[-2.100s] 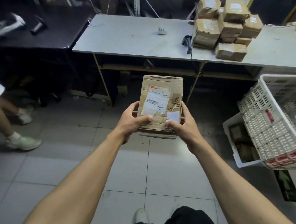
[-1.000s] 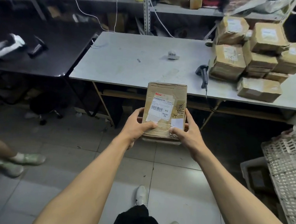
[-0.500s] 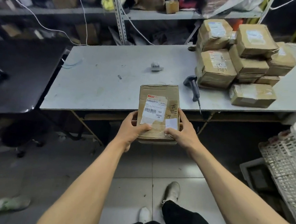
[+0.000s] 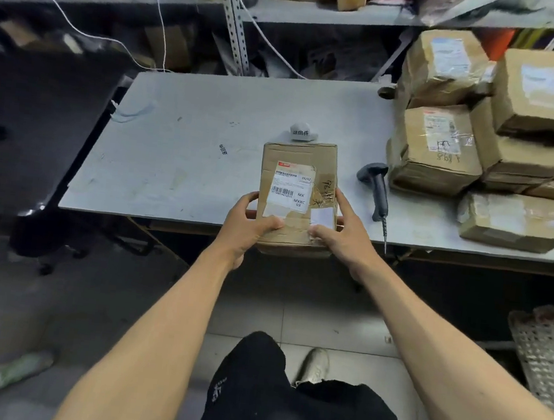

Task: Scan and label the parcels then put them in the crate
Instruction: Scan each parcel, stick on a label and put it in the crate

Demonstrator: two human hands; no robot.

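We grip the taped brown cardboard parcel [image 4: 299, 196] between left hand [image 4: 250, 225] and right hand [image 4: 345, 232] over the grey worktop [image 4: 188, 166] edge, black handheld scanner [image 4: 377, 189] untouched, so scanning, labelling and crating seem left, as for the stacked brown parcels [image 4: 488, 139].

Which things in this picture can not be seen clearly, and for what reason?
- Head view: the underside of the parcel is turned away; the left hand and right hand cover its near corners.
- The small print on its label is too small to read.
- The white crate is cut off by the right edge.
- The lower boxes of the parcel stack are hidden by the upper ones.
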